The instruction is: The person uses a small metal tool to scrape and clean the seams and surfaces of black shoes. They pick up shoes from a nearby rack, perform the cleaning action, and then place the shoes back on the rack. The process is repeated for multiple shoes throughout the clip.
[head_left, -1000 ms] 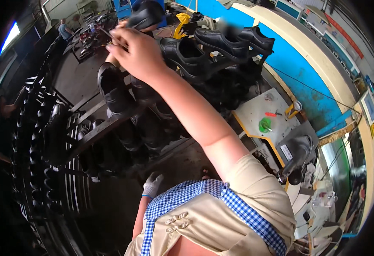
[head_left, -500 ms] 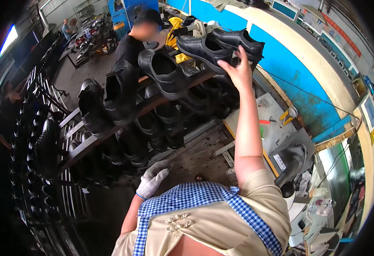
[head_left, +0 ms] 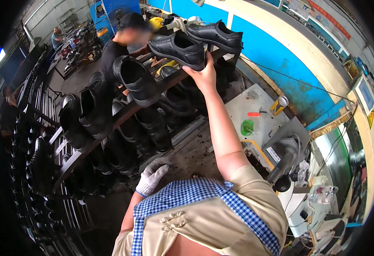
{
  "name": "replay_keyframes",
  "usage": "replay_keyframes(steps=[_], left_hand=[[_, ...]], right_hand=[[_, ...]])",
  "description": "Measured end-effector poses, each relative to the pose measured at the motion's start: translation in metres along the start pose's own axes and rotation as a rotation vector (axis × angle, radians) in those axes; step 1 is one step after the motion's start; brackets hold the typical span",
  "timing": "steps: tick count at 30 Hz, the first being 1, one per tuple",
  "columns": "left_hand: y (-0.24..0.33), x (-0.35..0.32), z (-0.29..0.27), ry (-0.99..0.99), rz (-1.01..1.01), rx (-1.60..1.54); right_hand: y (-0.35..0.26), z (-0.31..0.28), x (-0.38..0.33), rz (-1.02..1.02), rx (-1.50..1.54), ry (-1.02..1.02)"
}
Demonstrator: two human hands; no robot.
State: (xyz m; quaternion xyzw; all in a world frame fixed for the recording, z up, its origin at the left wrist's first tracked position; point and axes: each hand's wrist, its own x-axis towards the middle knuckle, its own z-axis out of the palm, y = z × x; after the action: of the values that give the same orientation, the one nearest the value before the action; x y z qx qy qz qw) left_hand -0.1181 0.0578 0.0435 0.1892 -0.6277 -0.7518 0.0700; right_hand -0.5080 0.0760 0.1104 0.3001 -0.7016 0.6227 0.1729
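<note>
My right hand [head_left: 202, 76] reaches up to the top of the shoe rack. Its thumb and fingers close round the heel of a black lace-up shoe [head_left: 172, 48], whose toe points left. Just beyond it rests another black shoe [head_left: 217, 35], also on the top bar. Nearer and to the left, a black shoe [head_left: 135, 79] sits on the same rack bar [head_left: 123, 118]. My left hand [head_left: 152, 176], in a white knit glove, hangs low before my apron with its thumb apart from its fingers. Nothing shows in it.
More black shoes [head_left: 86, 106] fill the rack's tiers. A person [head_left: 115, 53] in a dark cap stands behind the rack. To the right is a worktable [head_left: 255, 98] with a yellow cup [head_left: 279, 104] and a grey machine [head_left: 287, 153]. A blue-and-cream wall [head_left: 276, 64] runs behind.
The view has swung to the right, so the rack appears farther left. My right hand has closed in round the near shoe's heel. My left hand stays low by the apron.
</note>
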Motion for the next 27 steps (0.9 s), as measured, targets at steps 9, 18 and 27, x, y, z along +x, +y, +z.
replay_keyframes(steps=[9,18,27], left_hand=[[0.03,0.002,0.002,-0.186,0.169,0.016],[0.103,0.034,0.054,-0.301,0.392,0.217],[0.071,0.01,0.052,-0.283,0.227,0.002]], right_hand=[[-0.113,-0.145,-0.077,-0.139,0.633,0.321],[-0.13,-0.164,-0.192,-0.136,-0.024,-0.348],[-0.163,-0.173,-0.208,-0.195,-0.196,-0.431]])
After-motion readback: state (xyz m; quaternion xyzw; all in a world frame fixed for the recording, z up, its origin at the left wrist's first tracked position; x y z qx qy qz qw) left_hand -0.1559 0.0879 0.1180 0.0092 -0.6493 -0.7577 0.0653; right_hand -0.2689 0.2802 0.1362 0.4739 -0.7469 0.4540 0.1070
